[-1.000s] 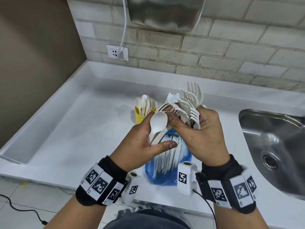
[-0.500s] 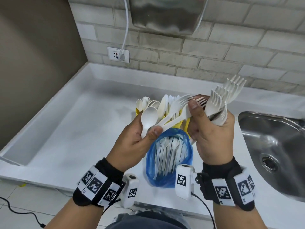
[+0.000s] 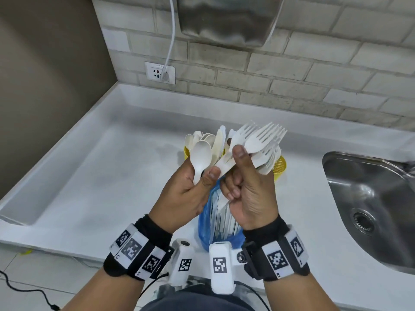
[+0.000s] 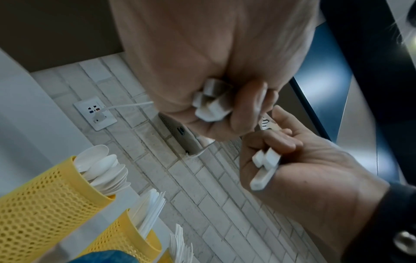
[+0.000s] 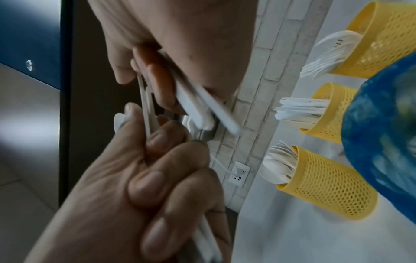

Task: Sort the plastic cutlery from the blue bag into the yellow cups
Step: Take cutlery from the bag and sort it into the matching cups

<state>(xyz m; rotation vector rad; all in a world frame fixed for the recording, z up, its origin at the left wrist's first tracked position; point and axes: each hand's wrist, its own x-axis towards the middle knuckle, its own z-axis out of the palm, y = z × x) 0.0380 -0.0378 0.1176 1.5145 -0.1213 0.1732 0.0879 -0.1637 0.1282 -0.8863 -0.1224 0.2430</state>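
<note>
My left hand grips a white spoon and a few other white handles above the blue bag. My right hand touches it and holds a fanned bunch of white forks, thumb pressed on their necks. The bag stands on the white counter and is full of cutlery. Behind the hands stand three yellow mesh cups: a spoon cup, a knife cup and a fork cup. In the head view only the spoon cup and fork cup show.
A steel sink is sunk into the counter at the right. A wall socket with a white cable and a metal box hang on the brick wall. The counter has a raised rim at the left and back.
My left hand pulled the spoon leftward out of the bunch. My right hand swung the forks out to the right, then back toward the middle, and the hands are close together again.
</note>
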